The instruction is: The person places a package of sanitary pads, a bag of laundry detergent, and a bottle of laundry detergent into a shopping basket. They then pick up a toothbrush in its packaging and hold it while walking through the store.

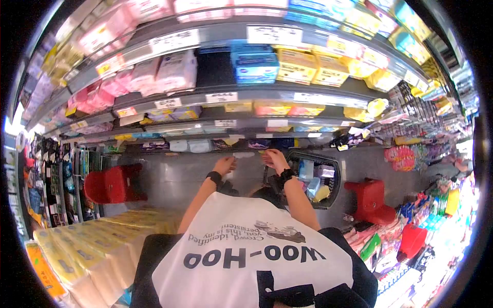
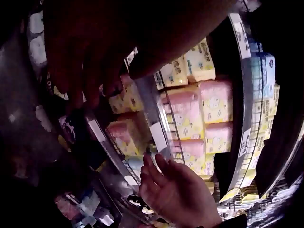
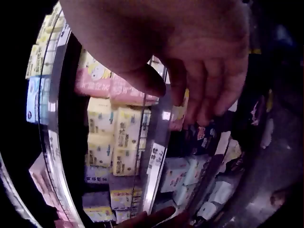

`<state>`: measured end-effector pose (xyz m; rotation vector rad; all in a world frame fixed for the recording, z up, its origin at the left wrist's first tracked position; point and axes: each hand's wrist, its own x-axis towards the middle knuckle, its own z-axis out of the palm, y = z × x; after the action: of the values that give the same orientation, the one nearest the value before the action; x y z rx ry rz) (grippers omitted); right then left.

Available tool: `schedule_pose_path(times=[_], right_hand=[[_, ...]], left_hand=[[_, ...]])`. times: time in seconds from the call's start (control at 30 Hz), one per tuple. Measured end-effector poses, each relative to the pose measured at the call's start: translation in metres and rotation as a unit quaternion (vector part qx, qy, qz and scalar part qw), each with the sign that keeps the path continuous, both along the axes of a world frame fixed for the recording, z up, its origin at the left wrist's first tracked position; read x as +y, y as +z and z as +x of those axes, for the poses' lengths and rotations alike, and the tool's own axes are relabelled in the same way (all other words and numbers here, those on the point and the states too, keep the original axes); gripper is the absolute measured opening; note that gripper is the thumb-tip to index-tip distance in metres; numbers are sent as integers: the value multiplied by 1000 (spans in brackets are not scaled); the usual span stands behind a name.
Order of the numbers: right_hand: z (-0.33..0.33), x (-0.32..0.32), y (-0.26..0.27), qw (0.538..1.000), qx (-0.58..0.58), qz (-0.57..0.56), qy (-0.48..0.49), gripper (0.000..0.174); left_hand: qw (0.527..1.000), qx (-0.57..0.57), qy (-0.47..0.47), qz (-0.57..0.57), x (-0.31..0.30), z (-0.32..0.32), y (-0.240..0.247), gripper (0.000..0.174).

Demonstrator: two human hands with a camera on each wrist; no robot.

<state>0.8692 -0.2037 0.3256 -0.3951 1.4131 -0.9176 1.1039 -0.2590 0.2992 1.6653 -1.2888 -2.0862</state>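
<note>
Both hands reach toward the low shelves of packaged goods. My left hand (image 1: 225, 165) hangs with loosely bent fingers beside a white shelf label (image 1: 243, 155); in the left wrist view it is a dark shape. My right hand (image 1: 277, 160) is a little to the right at the shelf front, fingers relaxed and thumb apart, with nothing seen in its grip. In the right wrist view its fingertips overlap a pink and yellow pack (image 3: 179, 113). Pink packs (image 2: 183, 111) fill a shelf behind the right hand in the left wrist view.
A dark basket (image 1: 336, 189) holding several packs stands on the floor right of my legs. Red stools (image 1: 114, 184) stand on both sides. Wrapped yellow packs (image 1: 97, 244) are stacked at lower left. Blue boxes (image 1: 255, 68) sit on a higher shelf.
</note>
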Motion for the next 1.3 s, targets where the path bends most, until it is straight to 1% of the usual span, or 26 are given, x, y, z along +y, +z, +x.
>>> schedule_pose_path(times=[0.1, 0.13, 0.2, 0.23, 0.27, 0.3, 0.33, 0.37, 0.43, 0.47, 0.5, 0.57, 0.63, 0.7, 0.8, 0.93, 1.0, 1.07, 1.1, 1.17, 1.2, 1.23, 1.27, 1.3], right_hand=[[42, -19, 4, 1000, 9, -2, 19, 31], [58, -28, 6, 999, 17, -4, 36, 31], [95, -46, 0, 998, 20, -3, 65, 33], [114, -54, -1, 996, 20, -1, 84, 34], [130, -61, -3, 995, 23, 1, 94, 34], [147, -70, -5, 992, 26, -14, 126, 34], [166, -78, -3, 987, 28, -29, 158, 34], [184, -84, -1, 985, 29, -26, 168, 34], [216, -100, 4, 985, 31, -19, 168, 35], [230, -106, 4, 984, 28, -38, 170, 35], [243, -112, 4, 983, 30, -38, 178, 35], [269, -122, 5, 982, 49, -79, 165, 36], [286, -131, 5, 980, 56, -81, 171, 36], [298, -141, 1, 977, 70, -112, 170, 38], [313, -153, 12, 976, 80, -121, 161, 39], [327, -165, 24, 974, 88, -123, 170, 37], [335, -170, 29, 972, 68, -148, 168, 37], [341, -178, 31, 970, 61, -155, 179, 38], [346, -183, 33, 967, 53, -163, 186, 39], [357, -201, 23, 962, 66, -161, 212, 39], [364, -211, 19, 957, 83, -160, 228, 40], [374, -219, 23, 954, 81, -163, 239, 40], [382, -223, 25, 943, 94, -165, 274, 40], [390, -226, 27, 930, 108, -166, 310, 39]], left_hand=[[999, 16, 28, 12, -14, 45, -12, 33], [999, 19, 37, 12, -17, 63, -8, 33], [994, 47, 97, -4, -24, 98, -2, 32], [993, 50, 107, -3, -28, 113, 2, 32], [991, 36, 129, -10, -32, 129, 6, 31], [988, 21, 152, -16, -36, 145, 10, 29], [987, 18, 156, -23, -39, 162, 10, 27], [986, 18, 165, -20, -39, 178, 10, 27], [976, 35, 213, -37, -41, 205, 11, 26], [970, 38, 240, -30, -43, 216, 13, 27], [967, 40, 248, -30, -43, 228, 15, 27], [963, 37, 262, -56, -43, 251, 26, 27], [958, 46, 276, -68, -44, 271, 24, 28], [952, 54, 289, -80, -47, 287, 21, 28], [941, 61, 318, -101, -49, 303, 16, 28], [932, 61, 340, -105, -65, 308, 16, 29], [929, 55, 354, -98, -72, 305, 18, 30], [918, 42, 361, -157, -77, 304, 26, 33], [915, 40, 369, -156, -79, 305, 26, 33], [921, 15, 338, -193, -86, 313, 30, 32], [917, 11, 348, -197, -92, 320, 32, 32], [913, -5, 369, -173, -96, 326, 44, 33], [909, -19, 389, -147, -97, 330, 49, 33], [905, -19, 401, -143, -99, 335, 45, 33]])
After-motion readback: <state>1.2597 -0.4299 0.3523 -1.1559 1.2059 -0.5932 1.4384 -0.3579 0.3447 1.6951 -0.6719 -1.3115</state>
